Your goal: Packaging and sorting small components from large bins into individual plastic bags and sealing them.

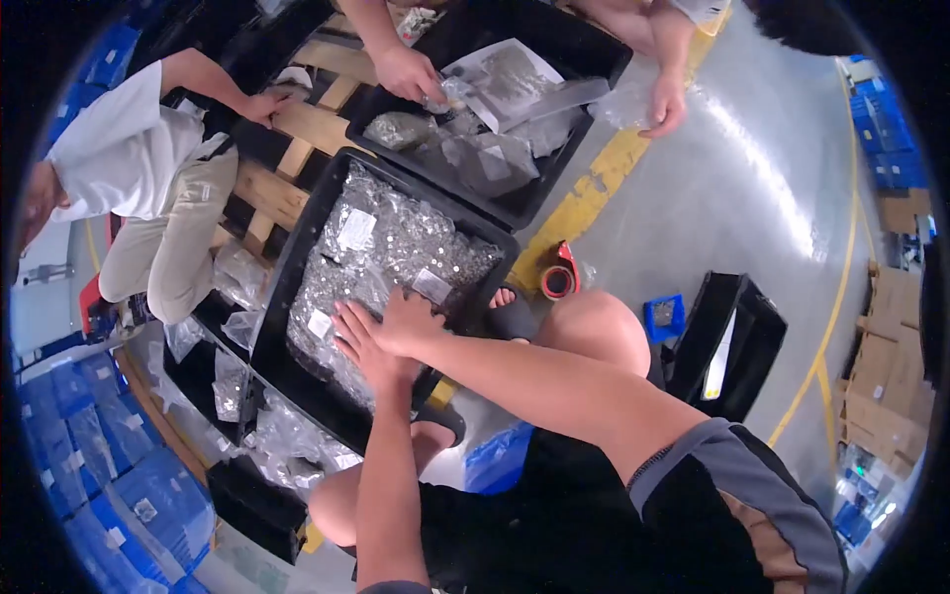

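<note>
A black crate (281,287) in front of me is filled with clear plastic bags of small shiny metal parts (396,233). Several white labels, one of them a tilted label (356,230), lie on the bags. My left hand (370,346) presses on the bags near the crate's middle, fingers stretched out. Partly over it rests my right hand (410,322), its fingers spread against the plastic just below another white label (431,286). Neither hand appears to grip anything; the undersides of both palms are hidden.
A second black crate (515,213) with bagged parts adjoins the far side, where another person's hands (411,74) work. Another person (148,168) sits at left beside a wooden pallet (269,198). A red tape dispenser (560,275), small blue box (664,317) and black bin (737,337) are right.
</note>
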`<control>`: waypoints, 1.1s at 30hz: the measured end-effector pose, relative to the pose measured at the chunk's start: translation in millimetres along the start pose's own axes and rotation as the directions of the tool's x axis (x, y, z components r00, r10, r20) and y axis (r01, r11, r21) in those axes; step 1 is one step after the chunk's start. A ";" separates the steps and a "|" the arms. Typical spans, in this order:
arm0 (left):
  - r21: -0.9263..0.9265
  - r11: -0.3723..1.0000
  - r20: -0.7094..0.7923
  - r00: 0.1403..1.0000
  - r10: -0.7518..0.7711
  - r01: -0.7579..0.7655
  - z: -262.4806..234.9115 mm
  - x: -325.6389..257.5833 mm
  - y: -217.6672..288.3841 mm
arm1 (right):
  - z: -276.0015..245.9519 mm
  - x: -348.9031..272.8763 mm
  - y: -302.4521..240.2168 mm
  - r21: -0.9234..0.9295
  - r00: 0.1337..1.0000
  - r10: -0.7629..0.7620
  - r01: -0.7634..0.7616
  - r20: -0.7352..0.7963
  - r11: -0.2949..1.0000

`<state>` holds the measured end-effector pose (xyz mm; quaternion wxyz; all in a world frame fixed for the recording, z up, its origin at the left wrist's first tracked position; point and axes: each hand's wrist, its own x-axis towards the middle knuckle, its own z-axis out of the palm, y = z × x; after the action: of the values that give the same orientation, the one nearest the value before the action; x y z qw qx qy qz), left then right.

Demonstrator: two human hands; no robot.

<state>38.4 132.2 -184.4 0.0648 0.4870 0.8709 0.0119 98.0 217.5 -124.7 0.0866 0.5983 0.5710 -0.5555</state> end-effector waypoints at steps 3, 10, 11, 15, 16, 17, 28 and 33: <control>0.010 1.000 -0.001 1.000 0.008 -0.008 6.6 -2.3 4.0 | -1.9 -9.1 -0.9 0.009 0.997 0.017 -0.016 -0.075 1.000; -0.043 0.999 -0.035 0.999 0.026 -0.027 24.8 9.6 -6.0 | -10.8 -7.9 -10.1 0.053 0.983 -0.127 0.135 -0.133 0.989; -0.180 0.983 -0.051 0.998 0.033 -0.042 28.9 10.0 -10.6 | -9.9 -8.2 -11.6 0.059 0.979 -0.147 0.157 -0.144 0.986; 0.261 0.963 -0.167 0.980 0.106 -0.060 47.2 6.1 -19.5 | -7.5 -10.0 -11.2 0.067 0.957 -0.224 0.240 -0.185 0.969; 0.266 0.962 -0.167 0.981 0.102 -0.055 50.2 2.4 -21.6 | -7.0 -10.9 -10.4 0.064 0.950 -0.245 0.262 -0.193 0.963; -0.442 0.897 -0.067 0.998 -0.015 -0.016 49.7 1.8 -23.9 | -7.3 -10.4 -12.4 0.065 0.941 -0.267 0.285 -0.208 0.956; 0.040 0.999 -0.061 0.997 0.037 -0.034 -9.2 -1.7 12.3 | -151.9 124.0 -36.1 -0.096 0.452 -0.544 0.701 -0.707 0.707; -0.003 1.000 -0.040 0.999 0.003 -0.003 -12.3 -1.5 13.2 | -173.0 217.1 -14.5 -0.558 0.536 -0.720 0.464 -0.441 0.688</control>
<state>48.8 138.3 -170.9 0.0482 0.4880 0.8712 0.0233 126.1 477.5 -219.1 -0.1952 0.4836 0.8304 -0.1961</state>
